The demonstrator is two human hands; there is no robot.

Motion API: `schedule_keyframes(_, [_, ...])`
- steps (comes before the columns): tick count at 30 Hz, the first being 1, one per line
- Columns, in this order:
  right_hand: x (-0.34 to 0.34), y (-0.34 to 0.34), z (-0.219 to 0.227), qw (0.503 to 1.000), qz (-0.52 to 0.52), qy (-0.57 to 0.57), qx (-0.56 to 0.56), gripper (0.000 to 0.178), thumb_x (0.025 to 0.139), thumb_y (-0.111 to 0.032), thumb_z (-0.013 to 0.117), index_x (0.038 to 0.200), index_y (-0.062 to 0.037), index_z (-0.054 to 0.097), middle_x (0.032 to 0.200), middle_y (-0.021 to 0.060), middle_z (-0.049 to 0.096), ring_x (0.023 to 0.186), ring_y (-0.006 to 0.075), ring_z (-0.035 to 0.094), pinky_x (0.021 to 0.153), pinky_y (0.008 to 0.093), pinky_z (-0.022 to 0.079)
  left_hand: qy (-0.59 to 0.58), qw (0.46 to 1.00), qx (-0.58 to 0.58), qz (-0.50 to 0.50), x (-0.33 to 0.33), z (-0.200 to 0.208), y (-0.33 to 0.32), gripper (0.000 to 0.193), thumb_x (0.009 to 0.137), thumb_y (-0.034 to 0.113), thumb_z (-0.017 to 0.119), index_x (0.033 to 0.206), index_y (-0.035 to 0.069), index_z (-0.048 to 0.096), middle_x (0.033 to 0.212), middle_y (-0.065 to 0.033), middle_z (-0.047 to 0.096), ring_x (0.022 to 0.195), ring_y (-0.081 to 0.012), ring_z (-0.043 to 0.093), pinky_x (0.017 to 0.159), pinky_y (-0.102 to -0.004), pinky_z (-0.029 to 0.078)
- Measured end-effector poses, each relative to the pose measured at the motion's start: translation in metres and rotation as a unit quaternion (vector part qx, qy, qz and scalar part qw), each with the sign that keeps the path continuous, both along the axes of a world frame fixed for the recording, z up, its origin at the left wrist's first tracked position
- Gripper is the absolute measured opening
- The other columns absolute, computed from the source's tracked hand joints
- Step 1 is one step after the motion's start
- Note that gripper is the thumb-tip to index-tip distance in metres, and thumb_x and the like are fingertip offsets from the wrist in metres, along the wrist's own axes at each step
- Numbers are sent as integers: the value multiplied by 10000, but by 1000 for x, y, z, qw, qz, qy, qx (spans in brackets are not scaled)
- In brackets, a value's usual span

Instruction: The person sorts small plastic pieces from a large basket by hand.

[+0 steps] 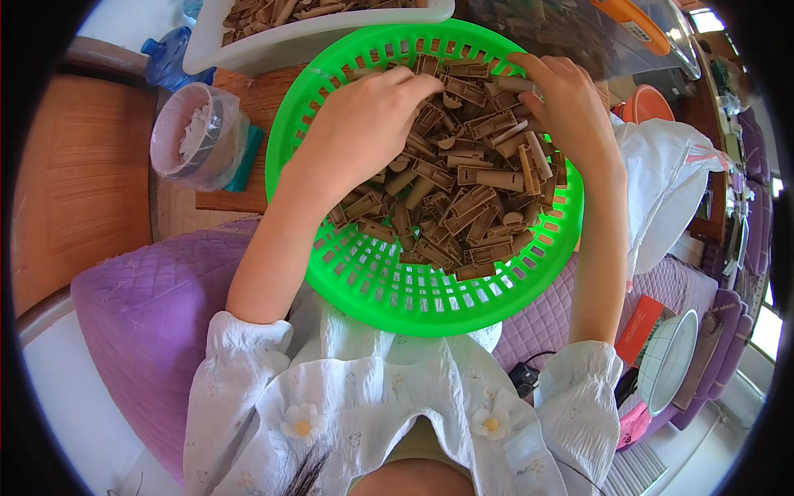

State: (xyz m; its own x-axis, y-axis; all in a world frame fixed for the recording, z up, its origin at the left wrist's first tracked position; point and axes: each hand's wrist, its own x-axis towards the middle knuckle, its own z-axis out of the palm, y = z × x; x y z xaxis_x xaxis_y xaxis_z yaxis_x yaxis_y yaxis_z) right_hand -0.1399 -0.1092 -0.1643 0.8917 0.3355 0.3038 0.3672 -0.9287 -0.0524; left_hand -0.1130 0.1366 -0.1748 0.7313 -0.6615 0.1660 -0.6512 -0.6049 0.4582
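Observation:
A round bright green plastic basket [389, 318] with slotted sides rests in front of me, heaped with small brown plastic parts [488, 178], some boxy and hollow, some half-round. My left hand [372, 116] reaches over the far left of the heap. Its fingers are curled down among the parts, and what they pinch, if anything, is hidden. At the far right of the basket, my right hand [566, 95] bends over the rim. Its thumb and forefinger are apart, with a brown part lying between their tips on the heap.
Behind the basket stands a white tub [322, 31] of similar brown parts, beside a clear bin with an orange handle [633, 23]. A lined pail [194, 136] is at the left, a white sack [662, 182] at the right. Purple quilted seating [165, 306] lies around me.

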Motion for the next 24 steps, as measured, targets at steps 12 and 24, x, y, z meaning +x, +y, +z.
schedule_keyframes(12, [-59, 3, 15, 888, -130, 94, 432, 199, 795, -5, 479, 994, -7, 482, 716, 67, 467, 639, 157, 483, 610, 292, 402, 19, 999, -47, -9, -1, -5, -2, 240, 812, 0, 542, 1037, 67, 586, 924, -101, 613, 845, -293, 597, 722, -377, 472])
schedule_keyframes(24, [-81, 35, 16, 839, -171, 83, 510, 230, 962, -201, 476, 879, -3, 558, 686, 11, 521, 588, 58, 443, 539, 195, 353, 54, 997, -23, -51, 7, -16, 7, 216, 800, -9, 512, 1003, 35, 569, 923, -132, 604, 847, -311, 582, 749, -378, 465])
